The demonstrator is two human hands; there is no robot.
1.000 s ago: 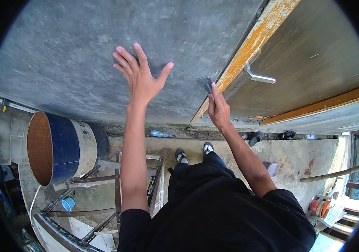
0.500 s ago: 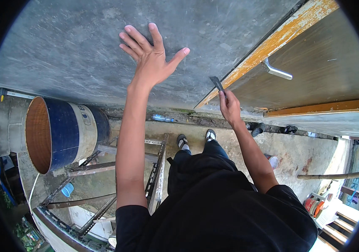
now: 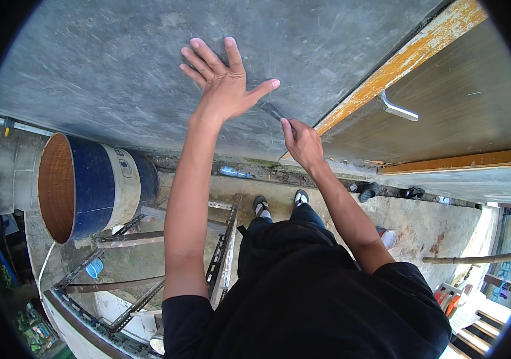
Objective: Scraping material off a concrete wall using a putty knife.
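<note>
My left hand (image 3: 225,93) lies with spread fingers against the grey wall (image 3: 118,78), holding nothing. To its right and a little lower, my right hand (image 3: 304,145) is closed round a dark scraper (image 3: 273,110). The scraper's blade points up and left toward the wall, close below my left thumb; whether its edge touches the wall I cannot tell. Right of the scraper runs a yellow-orange door frame (image 3: 387,81) with worn, flaking paint. Beyond it is a brown door (image 3: 464,90) with a silver handle (image 3: 400,110).
A blue and white drum (image 3: 95,191) lies sideways at the left, above a slotted metal frame (image 3: 222,239). A plastic bottle (image 3: 232,172) lies along the wall's foot. Dark shoes (image 3: 368,192), a bucket (image 3: 388,239) and a wooden pole (image 3: 476,259) are at the right.
My right hand has moved the scraper left, away from the door frame and nearer my left hand. My left hand has shifted slightly right, still spread on the wall.
</note>
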